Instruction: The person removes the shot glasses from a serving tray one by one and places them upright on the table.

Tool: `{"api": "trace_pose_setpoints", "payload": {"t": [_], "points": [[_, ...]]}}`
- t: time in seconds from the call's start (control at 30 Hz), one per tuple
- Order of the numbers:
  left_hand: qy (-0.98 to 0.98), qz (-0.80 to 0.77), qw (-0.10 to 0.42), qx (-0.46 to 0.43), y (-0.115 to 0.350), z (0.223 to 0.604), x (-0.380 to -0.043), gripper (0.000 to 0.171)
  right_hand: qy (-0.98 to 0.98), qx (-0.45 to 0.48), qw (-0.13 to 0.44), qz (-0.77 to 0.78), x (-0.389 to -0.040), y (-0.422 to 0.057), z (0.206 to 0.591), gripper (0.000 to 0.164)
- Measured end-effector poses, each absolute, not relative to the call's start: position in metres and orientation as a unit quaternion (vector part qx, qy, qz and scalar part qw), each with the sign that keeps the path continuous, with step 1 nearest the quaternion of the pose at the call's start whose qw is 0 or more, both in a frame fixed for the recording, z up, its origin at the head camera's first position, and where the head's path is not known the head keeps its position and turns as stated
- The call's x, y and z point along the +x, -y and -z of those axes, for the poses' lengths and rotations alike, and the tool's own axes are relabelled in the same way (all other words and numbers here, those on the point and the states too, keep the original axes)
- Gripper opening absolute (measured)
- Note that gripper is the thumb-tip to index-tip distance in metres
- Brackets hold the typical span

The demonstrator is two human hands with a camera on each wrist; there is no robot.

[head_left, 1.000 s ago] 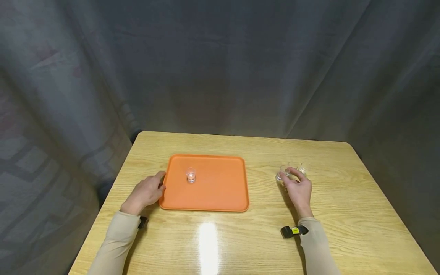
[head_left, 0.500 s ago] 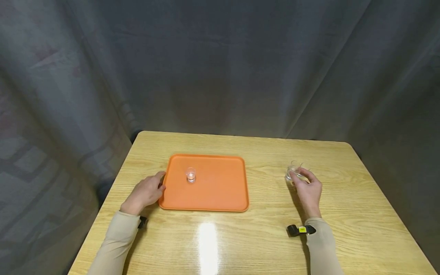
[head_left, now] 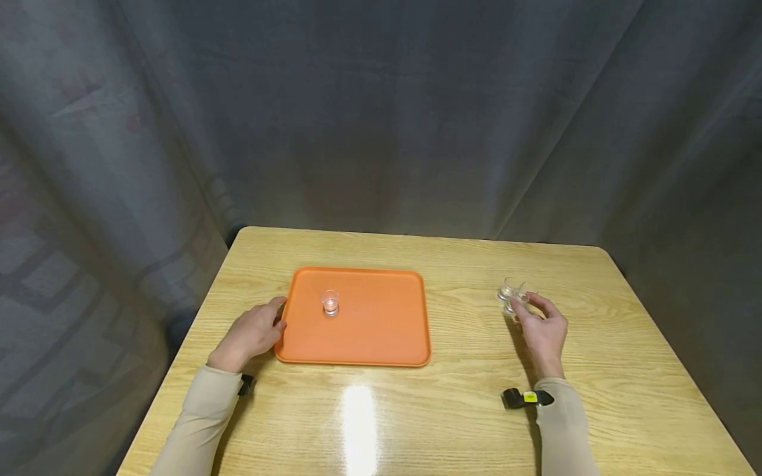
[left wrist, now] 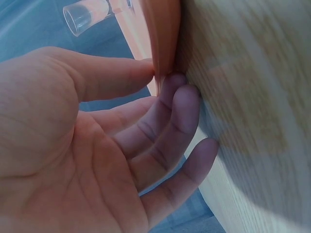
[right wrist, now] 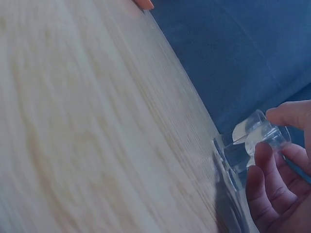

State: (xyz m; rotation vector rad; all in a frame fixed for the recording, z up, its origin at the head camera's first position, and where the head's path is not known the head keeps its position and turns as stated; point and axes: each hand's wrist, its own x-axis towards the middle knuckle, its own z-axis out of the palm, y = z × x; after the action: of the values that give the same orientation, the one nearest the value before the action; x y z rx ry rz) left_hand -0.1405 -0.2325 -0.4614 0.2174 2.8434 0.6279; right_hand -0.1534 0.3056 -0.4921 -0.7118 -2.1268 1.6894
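At the orange tray's (head_left: 381, 330) left edge, my left hand (head_left: 253, 330) grips the rim; in the left wrist view the thumb (left wrist: 116, 77) lies on its upper side and fingertips reach beneath. On the tray stands a small clear shot glass (head_left: 330, 304), upright, left of the middle. My right hand (head_left: 543, 330) holds another clear shot glass (right wrist: 269, 138) between thumb and fingers, on the right half of the table. Close beside it stand other clear shot glasses (head_left: 506, 289), whose outlines overlap, so their number is hard to tell.
The wooden table (head_left: 452, 423) has its far edge against a dark grey curtain (head_left: 381, 132). A bright light reflection (head_left: 360, 430) lies near the front. Each wrist wears a black strap; the right one's camera (head_left: 524, 398) shows in the head view.
My right hand has moved to the right with its shot glass, in among the other glasses. The left hand, the tray and the glass on it have stayed put.
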Motion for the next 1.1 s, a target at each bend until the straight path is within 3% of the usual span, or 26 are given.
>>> {"api": "trace_pose_setpoints", "payload": {"t": [0.13,1.1], "points": [[-0.968,-0.215,0.112,0.073,0.2323,0.4616,-0.1407,0.055,0.747,-0.251,0.164,-0.593,-0.1518,-0.3067,0.4917,0.052],[-0.968,-0.212,0.117,0.065,0.2313,0.4604,-0.1419,0.055,0.779,-0.255,0.177,-0.545,-0.1511,-0.3070,0.4903,0.049]]}}
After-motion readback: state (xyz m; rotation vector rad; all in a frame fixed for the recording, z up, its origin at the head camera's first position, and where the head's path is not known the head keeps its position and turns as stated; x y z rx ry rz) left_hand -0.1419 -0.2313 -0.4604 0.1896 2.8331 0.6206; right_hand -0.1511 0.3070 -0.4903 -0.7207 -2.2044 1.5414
